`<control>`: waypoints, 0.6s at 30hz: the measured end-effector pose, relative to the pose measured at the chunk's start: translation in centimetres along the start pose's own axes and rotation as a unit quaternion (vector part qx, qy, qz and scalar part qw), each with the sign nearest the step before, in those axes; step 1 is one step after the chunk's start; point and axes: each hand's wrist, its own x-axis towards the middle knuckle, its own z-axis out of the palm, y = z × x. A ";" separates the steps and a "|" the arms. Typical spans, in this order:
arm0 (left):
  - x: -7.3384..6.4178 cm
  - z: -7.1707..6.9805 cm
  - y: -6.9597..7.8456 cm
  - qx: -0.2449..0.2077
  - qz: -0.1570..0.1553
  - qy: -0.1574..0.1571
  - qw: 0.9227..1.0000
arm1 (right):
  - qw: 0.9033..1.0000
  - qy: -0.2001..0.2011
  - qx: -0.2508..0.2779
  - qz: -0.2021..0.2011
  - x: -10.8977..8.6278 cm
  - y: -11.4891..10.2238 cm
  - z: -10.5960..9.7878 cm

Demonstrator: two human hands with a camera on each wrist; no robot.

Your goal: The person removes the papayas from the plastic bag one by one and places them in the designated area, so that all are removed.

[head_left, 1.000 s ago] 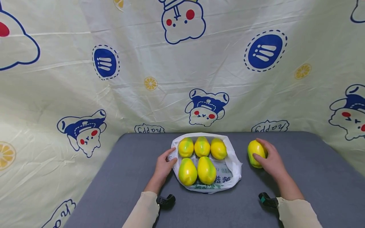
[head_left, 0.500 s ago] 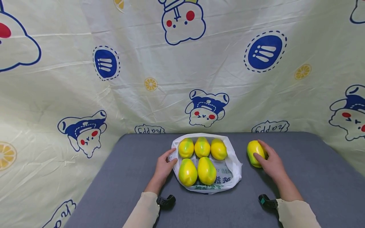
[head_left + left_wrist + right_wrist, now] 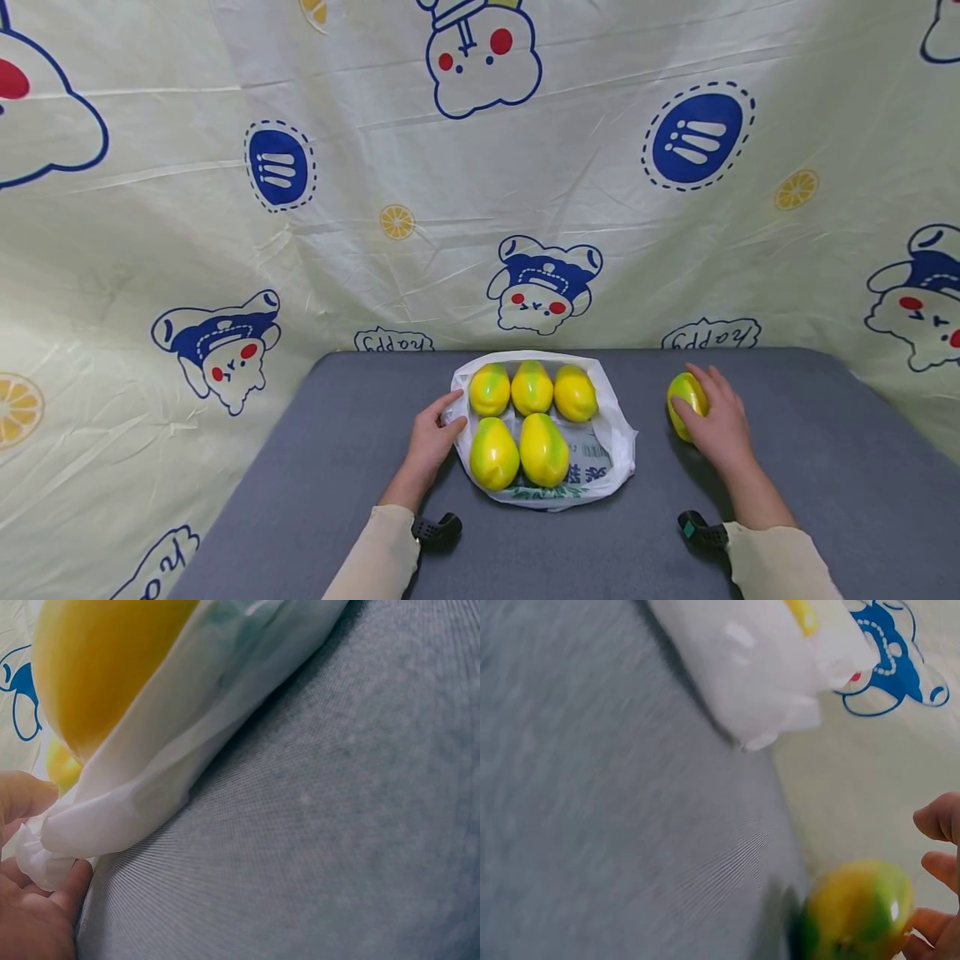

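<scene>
My left hand (image 3: 433, 437) pinches the rolled left rim of a white plastic bag (image 3: 621, 442); in the left wrist view the crumpled edge lies between thumb and fingers. Several glossy yellow-green papayas (image 3: 543, 450) lie inside the bag in two rows. To the right of the bag, one more papaya (image 3: 686, 404) lies on the table beside my right hand (image 3: 723, 425). That hand's fingers are spread around it. In the right wrist view some fingertips touch or nearly touch its side, while the thumb (image 3: 937, 816) stands apart from it.
A grey cloth covers the table (image 3: 360, 450). Behind it hangs a pale curtain (image 3: 465, 167) with cartoon prints. Dark wrist cameras (image 3: 438, 531) are strapped to both wrists. Printed plastic shows in the bag's front right part.
The loose papaya has turned and shifted slightly to the right, toward my right palm, and my right hand has shifted slightly right too. My left hand and the bag have stayed still.
</scene>
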 end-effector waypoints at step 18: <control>0.0 0.0 0.0 0.011 -0.003 -0.001 1.000 | 0.988 0.029 0.031 -0.148 -2.4 -10.1 -1.1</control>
